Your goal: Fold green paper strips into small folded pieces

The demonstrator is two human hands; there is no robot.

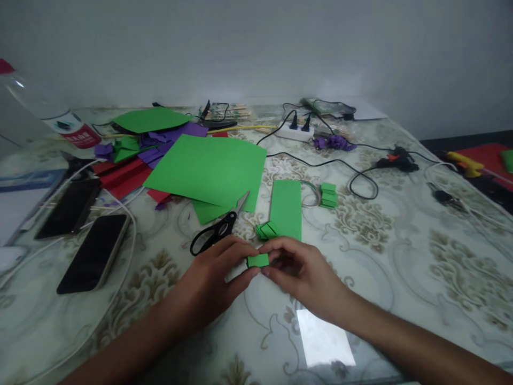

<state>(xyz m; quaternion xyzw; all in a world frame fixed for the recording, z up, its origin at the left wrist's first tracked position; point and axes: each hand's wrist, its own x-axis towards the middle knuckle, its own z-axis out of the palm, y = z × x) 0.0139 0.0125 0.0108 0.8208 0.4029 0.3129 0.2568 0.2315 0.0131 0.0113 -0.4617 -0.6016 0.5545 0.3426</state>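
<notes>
Between the fingertips of both hands is a small folded piece of green paper (257, 260), held just above or on the tabletop. My left hand (220, 275) pinches it from the left side, thumb below and fingers above. From the right, my right hand (298, 264) closes thumb and fingers on its other edge. Just beyond lie a folded green paper bundle (267, 230) and a green paper strip (286, 206). Black-handled scissors (220, 229) rest near my left hand, blades pointing away. Another zigzag-folded green piece (328, 196) sits to the right of the strip.
Large green sheets (208, 168) overlap red paper (126, 176) and purple paper. Two phones, one being a black phone (94, 254), lie left among white cables. A bottle (60, 115), a power strip (295, 131) and a black glue gun (396, 160) with its cord stand farther back.
</notes>
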